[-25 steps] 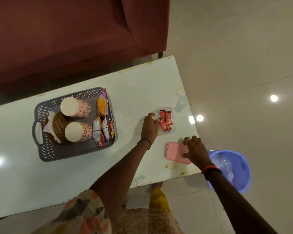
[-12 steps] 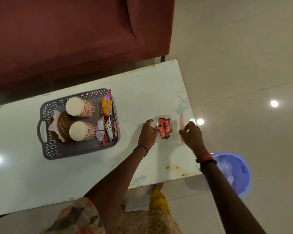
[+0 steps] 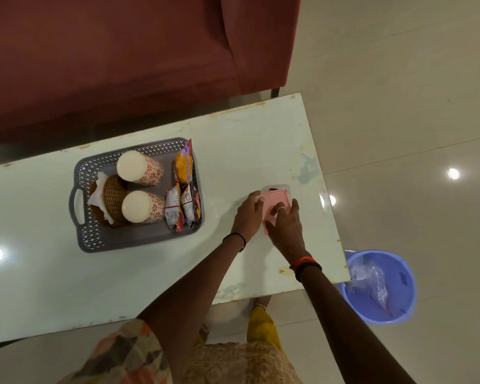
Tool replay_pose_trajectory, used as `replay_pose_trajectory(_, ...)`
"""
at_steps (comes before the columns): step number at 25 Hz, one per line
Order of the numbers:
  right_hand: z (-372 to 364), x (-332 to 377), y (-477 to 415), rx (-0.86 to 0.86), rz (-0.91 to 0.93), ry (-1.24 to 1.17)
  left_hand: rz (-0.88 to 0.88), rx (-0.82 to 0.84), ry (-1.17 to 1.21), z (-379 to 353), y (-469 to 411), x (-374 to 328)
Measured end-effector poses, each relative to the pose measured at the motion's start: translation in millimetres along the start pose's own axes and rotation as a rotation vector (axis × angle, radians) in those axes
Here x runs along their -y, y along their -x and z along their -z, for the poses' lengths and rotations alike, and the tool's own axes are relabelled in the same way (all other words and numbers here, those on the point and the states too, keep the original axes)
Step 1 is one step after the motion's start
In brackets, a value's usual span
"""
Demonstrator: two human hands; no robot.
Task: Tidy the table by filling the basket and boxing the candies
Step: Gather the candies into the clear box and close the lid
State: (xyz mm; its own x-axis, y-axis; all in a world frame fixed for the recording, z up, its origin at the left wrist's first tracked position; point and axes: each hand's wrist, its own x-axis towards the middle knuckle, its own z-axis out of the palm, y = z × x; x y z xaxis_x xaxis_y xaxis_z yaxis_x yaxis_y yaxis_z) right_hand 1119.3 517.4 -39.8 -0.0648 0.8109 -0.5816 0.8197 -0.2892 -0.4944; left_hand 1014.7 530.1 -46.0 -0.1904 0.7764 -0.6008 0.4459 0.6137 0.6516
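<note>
1. Your pale green, glossy rectangular tabletop (image 3: 261,139) has rust spots along its edges and a worn patch near the right end; ceiling lights reflect on it.
2. Behind the tabletop stands a dark red upholstered sofa (image 3: 122,65). The floor (image 3: 399,92) is of large cream tiles, shiny, also with light reflections.
3. On the floor, just beside the right near corner of the tabletop, stands a round blue plastic bucket (image 3: 405,278) with a clear plastic bag inside.
4. The grey perforated plastic basket (image 3: 81,239) sits left of centre. It holds two white cups with a red flower pattern, a brown woven item on white paper, and several snack packets.
5. The small clear plastic box (image 3: 275,187) with red candies is near the right end, well apart from the basket.
6. Your right hand (image 3: 284,225) lies on the pink plastic lid (image 3: 272,202), holding it over the box; your left hand (image 3: 247,214) has its grip narrow against the left side of the lid and box.
</note>
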Motion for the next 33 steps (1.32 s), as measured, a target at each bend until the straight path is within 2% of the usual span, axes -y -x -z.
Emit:
replay_pose_trajectory(6,10.0,4.0,-0.4,-0.093,-0.022,-0.155,-0.056,0.016,-0.045,0.9,-2.6,6.1)
replay_pose_trajectory(12,12.4,-6.1,-1.8,-0.167,-0.016,-0.210,-0.086,-0.052,-0.115,8.6,-12.0,-3.0)
replay_pose_trajectory(17,18.3,-13.3,-11.4,-0.129,0.051,-0.077,-0.128,0.011,-0.169,11.4,-28.4,-17.0)
replay_pose_trajectory(22,22.1,-17.2,-17.9,-0.097,0.096,0.051,-0.136,-0.022,-0.222,12.7,-33.7,-17.5)
replay_pose_trajectory(26,26.2,-12.3,-19.4,-0.003,0.120,0.176,-0.326,-0.038,-0.550,3.9,-20.5,-21.5)
replay_pose_trajectory(29,32.6,-7.8,-21.3,0.086,0.137,0.307,-0.437,0.049,-0.774,-6.2,2.1,-5.5)
replay_pose_trajectory(33,43.4,-2.1,-27.2,0.159,0.147,0.475,-0.376,0.141,-0.807,-12.8,25.2,8.0)
